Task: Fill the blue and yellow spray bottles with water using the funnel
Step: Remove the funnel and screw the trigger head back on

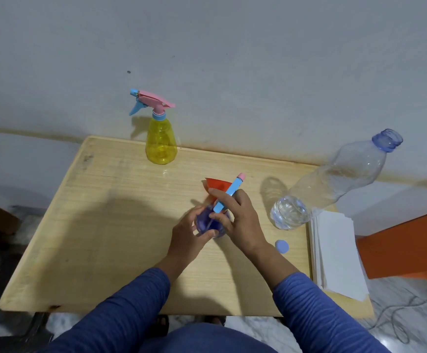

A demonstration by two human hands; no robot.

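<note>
Two hands work the blue spray bottle (211,222) mid-worktop (120,225): left hand (189,235) grips its body, right hand (235,212) clamps the spray head (229,194), probably screwing it on. Red funnel (217,186) lies just behind. Yellow spray bottle (161,141), capped at the back edge, looks unfilled.

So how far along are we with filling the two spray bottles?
Done: the water bottle is uncapped, its cap on the table. In hand: left hand holds the blue spray bottle, right hand its spray head; water level unclear. Left: the yellow spray bottle, head still on, looks unfilled.
</note>
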